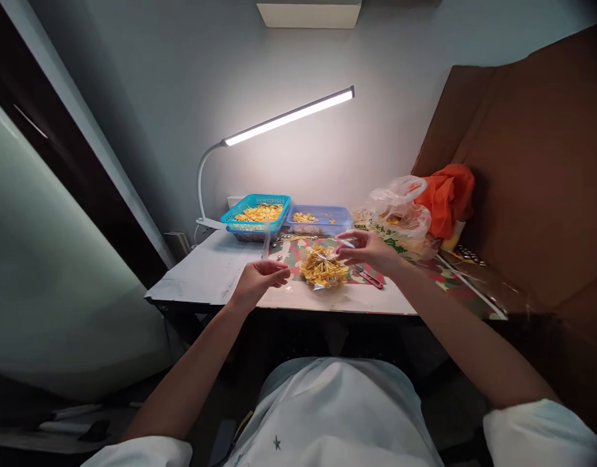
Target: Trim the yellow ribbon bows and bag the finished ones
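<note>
A bundle of yellow, petal-like pieces with thin stems [324, 267] lies on the table in shiny clear plastic. At its right edge my right hand [369, 251] has thumb and fingers closed on a bit of the clear plastic [346, 242]. My left hand [260, 281] is to the left of the bundle and apart from it. Its fingers are curled together; whether anything thin is between them is too small to see. A red-handled cutter [369, 277] rests on the table just under my right hand.
Behind stand a teal basket [229, 216] of yellow pieces and a purple basket [344, 220] holding a few. A lit desk lamp [289, 117] arches above. Plastic bags [400, 194] and orange cloth [451, 194] sit at the right, beside a tall cardboard sheet [532, 155].
</note>
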Available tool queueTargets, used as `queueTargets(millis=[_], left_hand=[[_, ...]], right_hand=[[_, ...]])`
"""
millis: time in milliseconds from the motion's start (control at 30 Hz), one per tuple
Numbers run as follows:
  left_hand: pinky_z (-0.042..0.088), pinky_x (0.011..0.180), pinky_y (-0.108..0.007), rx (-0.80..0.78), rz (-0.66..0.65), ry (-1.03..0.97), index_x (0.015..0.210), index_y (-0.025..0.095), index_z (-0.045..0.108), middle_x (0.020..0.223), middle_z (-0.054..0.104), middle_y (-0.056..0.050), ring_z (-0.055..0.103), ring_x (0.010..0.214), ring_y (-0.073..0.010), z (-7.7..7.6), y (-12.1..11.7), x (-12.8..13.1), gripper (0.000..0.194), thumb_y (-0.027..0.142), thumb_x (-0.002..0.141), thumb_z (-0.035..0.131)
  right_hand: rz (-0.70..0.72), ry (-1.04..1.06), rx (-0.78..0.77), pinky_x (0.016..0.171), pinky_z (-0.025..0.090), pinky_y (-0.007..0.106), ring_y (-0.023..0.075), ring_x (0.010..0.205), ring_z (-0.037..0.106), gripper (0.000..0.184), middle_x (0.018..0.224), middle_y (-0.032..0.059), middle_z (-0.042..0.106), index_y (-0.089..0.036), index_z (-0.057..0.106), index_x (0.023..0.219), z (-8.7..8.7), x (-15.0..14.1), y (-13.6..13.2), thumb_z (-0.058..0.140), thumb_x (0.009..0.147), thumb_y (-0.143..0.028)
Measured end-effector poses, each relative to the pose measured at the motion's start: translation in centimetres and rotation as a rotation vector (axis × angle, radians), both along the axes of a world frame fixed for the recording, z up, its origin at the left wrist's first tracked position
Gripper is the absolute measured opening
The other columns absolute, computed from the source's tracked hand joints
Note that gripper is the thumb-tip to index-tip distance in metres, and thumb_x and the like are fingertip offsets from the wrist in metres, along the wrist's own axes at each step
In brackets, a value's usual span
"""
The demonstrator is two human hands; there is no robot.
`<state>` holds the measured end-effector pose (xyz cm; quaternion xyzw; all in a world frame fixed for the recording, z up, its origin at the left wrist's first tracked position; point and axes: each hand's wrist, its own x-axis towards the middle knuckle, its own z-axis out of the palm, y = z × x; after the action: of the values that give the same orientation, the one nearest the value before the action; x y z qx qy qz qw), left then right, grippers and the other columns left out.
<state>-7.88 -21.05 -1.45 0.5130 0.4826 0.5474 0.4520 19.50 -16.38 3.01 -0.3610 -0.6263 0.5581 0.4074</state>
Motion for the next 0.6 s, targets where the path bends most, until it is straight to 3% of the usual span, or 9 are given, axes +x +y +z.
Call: queueTargets(millis=[100, 167, 267, 333, 433, 533, 600], left_hand=[[0.052, 0.049, -0.025, 0.009, 0.037, 0.028, 0.072, 0.015, 0.075, 0.058, 0.071, -0.004, 0.064, 0.050, -0.0141, -0.8, -1.5, -0.9, 0.045, 0.046, 0.044, 0.091], [0.050, 0.047, -0.024, 0.033, 0.057, 0.053, 0.071, 0.015, 0.074, 0.053, 0.067, -0.002, 0.061, 0.046, -0.0130, -1.1, -2.4, -1.4, 0.043, 0.046, 0.046, 0.090], [0.048, 0.045, -0.023, 0.088, 0.151, 0.080, 0.066, 0.016, 0.072, 0.050, 0.064, 0.000, 0.057, 0.043, -0.0115, -1.1, -3.4, -2.3, 0.039, 0.047, 0.049, 0.088], [0.046, 0.045, -0.022, 0.153, 0.291, 0.110, 0.064, 0.016, 0.069, 0.050, 0.064, 0.001, 0.057, 0.043, -0.0113, -0.7, -4.1, -2.9, 0.037, 0.047, 0.053, 0.086], [0.042, 0.046, -0.021, 0.285, 0.546, 0.178, 0.061, 0.018, 0.065, 0.049, 0.061, 0.002, 0.056, 0.045, -0.0110, 0.1, -5.3, -3.3, 0.034, 0.046, 0.059, 0.083], [0.039, 0.046, -0.022, 0.397, 0.695, 0.333, 0.058, 0.019, 0.061, 0.048, 0.056, 0.004, 0.050, 0.046, -0.0104, 0.7, -6.1, -2.6, 0.034, 0.047, 0.063, 0.080], [0.038, 0.048, -0.023, 0.457, 0.750, 0.488, 0.055, 0.019, 0.059, 0.047, 0.052, 0.005, 0.046, 0.046, -0.0098, 0.6, -6.4, -1.9, 0.035, 0.046, 0.066, 0.078]], right_hand=[[-0.027, -0.033, 0.074, 0.063, 0.059, 0.029, 0.0192, 0.074, 0.073, 0.046, 0.079, 0.0044, 0.075, -0.019, 0.066, 0.095, -2.1, -1.7, -0.7, 0.086, 0.061, -0.043], [-0.094, -0.041, 0.150, 0.066, 0.060, 0.033, 0.0207, 0.079, 0.073, 0.046, 0.088, 0.0063, 0.075, -0.020, 0.064, 0.099, -3.0, -2.5, -1.2, 0.082, 0.065, -0.044], [-0.356, -0.042, 0.395, 0.079, 0.059, 0.039, 0.0223, 0.097, 0.068, 0.047, 0.115, 0.0090, 0.068, -0.025, 0.057, 0.112, -3.5, -3.6, -2.6, 0.076, 0.072, -0.038], [-0.467, -0.075, 0.579, 0.085, 0.057, 0.041, 0.0229, 0.105, 0.064, 0.042, 0.123, 0.0082, 0.063, -0.028, 0.054, 0.114, -3.3, -4.9, -4.2, 0.071, 0.076, -0.034], [-0.270, -0.124, 0.703, 0.084, 0.056, 0.040, 0.0216, 0.099, 0.064, 0.036, 0.115, 0.0055, 0.064, -0.029, 0.054, 0.111, -2.5, -8.0, -7.1, 0.069, 0.078, -0.031], [-0.099, -0.118, 0.598, 0.087, 0.055, 0.041, 0.0234, 0.106, 0.063, 0.050, 0.124, 0.0067, 0.061, -0.029, 0.051, 0.119, -1.7, -12.2, -9.0, 0.073, 0.075, -0.037], [-0.083, -0.092, 0.508, 0.085, 0.055, 0.041, 0.0251, 0.111, 0.061, 0.055, 0.127, 0.0091, 0.059, -0.027, 0.048, 0.123, -1.3, -14.7, -9.2, 0.072, 0.076, -0.040]])
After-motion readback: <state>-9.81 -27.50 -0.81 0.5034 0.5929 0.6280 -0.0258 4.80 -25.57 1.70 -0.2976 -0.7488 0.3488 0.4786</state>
